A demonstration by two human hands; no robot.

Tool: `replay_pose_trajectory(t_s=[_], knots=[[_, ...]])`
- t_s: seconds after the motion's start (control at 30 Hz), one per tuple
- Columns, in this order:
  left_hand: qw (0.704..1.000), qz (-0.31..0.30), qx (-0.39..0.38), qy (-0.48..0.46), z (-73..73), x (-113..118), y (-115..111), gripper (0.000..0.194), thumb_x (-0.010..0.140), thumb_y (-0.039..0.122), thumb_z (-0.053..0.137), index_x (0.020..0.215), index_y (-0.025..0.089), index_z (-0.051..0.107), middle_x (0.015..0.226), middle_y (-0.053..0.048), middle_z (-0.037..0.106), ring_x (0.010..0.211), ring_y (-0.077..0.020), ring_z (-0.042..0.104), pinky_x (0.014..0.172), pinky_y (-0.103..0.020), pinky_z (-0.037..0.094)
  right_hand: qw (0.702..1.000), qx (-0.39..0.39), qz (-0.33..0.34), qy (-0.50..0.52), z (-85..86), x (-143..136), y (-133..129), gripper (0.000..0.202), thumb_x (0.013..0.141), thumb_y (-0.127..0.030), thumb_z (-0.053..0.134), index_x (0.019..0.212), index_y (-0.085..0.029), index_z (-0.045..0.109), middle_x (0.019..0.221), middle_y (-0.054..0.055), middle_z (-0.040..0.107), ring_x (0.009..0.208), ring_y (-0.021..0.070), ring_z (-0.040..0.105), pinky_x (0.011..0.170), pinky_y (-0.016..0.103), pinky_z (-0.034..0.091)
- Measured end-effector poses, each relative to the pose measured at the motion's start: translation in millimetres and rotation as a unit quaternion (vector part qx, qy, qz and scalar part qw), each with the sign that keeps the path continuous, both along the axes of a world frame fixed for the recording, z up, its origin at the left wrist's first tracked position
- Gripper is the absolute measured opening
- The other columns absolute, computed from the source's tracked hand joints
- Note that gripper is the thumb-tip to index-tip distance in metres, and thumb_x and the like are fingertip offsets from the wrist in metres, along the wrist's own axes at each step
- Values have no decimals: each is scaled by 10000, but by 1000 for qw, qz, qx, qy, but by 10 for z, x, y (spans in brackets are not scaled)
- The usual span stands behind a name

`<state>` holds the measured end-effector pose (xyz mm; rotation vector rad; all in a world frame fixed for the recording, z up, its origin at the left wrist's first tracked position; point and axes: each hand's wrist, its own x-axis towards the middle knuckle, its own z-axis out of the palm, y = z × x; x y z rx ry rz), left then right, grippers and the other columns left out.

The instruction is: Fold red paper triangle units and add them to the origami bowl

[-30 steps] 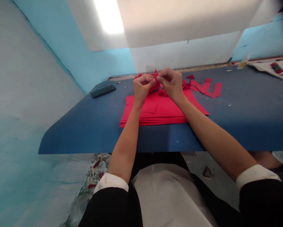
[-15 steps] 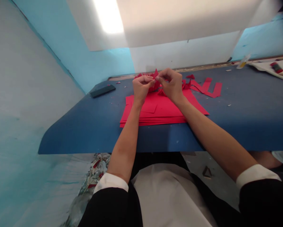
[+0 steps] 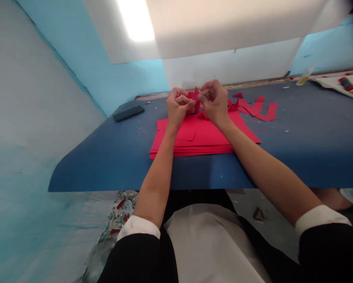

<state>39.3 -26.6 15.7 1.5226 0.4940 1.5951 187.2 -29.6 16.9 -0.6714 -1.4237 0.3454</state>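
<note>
Above the stack of red sheets (image 3: 200, 137) on the blue counter (image 3: 297, 137), the left hand (image 3: 178, 106) and right hand (image 3: 214, 100) pinch a small red paper piece (image 3: 194, 96) between fingertips, apparently to fold it; a phone (image 3: 128, 113) lies left.

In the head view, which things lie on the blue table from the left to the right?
Black phone → left hand → small red paper piece → right hand → red paper strips → small bottle.

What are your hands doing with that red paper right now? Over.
Left hand and right hand both pinch a small red paper piece. Red sheet stack lies beneath. Nothing blocking.
</note>
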Motion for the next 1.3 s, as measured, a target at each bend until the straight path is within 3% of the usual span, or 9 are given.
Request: replay_pose_trajectory(t_s=[0.2, 0.33, 0.47, 0.63, 0.87, 1.1, 1.3], knots=[[998, -44, 11, -53, 11, -15, -6, 402, 780, 514, 948, 830, 247, 651, 734, 40, 702, 548, -122, 647, 585, -308, 549, 1000, -19, 13, -17, -57, 55, 101, 474, 862, -755, 729, 939, -335, 525, 745, 10, 561, 775, 236, 542, 725, 433, 474], [999, 0, 28, -18, 18, -11, -7, 254, 825, 334, 916, 799, 237, 682, 798, 12, 707, 695, -152, 707, 708, -323, 613, 1000, -5, 6, -21, -83, 55, 147, 484, 875, -777, 683, 950, -326, 525, 743, 4, 548, 724, 234, 554, 661, 406, 441], [999, 29, 21, 5, 21, -1, -4, 276, 766, 212, 938, 801, 207, 665, 814, 3, 700, 778, -158, 712, 772, -306, 616, 1000, 6, -5, -5, -70, 58, 143, 486, 869, -774, 703, 926, -323, 533, 690, -27, 529, 620, 184, 485, 598, 382, 428], [999, 42, 19, 25, 28, 18, -13, 331, 783, 315, 950, 826, 205, 640, 809, 3, 679, 903, -203, 755, 833, -332, 619, 1000, 15, -1, 17, -69, 69, 170, 483, 871, -750, 720, 925, -305, 540, 672, -45, 531, 591, 158, 487, 575, 360, 425], [1000, 21, -12, 19, 82, 40, -85, 348, 754, 245, 977, 832, 197, 642, 773, 9, 673, 886, -221, 772, 866, -367, 616, 998, 30, 4, 47, -102, 67, 250, 588, 794, -855, 718, 891, -303, 543, 642, -38, 546, 553, 170, 510, 527, 356, 407], [999, 10, -19, 29, 72, 40, -90, 371, 737, 334, 1004, 853, 210, 674, 798, -17, 691, 935, -252, 777, 886, -402, 617, 999, -23, 11, 30, -137, 122, 340, 524, 860, -815, 698, 894, -310, 565, 663, -16, 612, 682, 228, 674, 668, 430, 603], [999, 27, -2, 35, 30, 52, -42, 443, 710, 481, 1008, 851, 220, 679, 811, -22, 701, 909, -237, 764, 818, -369, 618, 999, -20, 15, 35, -149, 118, 364, 525, 854, -805, 713, 882, -296, 589, 672, -9, 619, 686, 222, 681, 651, 413, 602]])
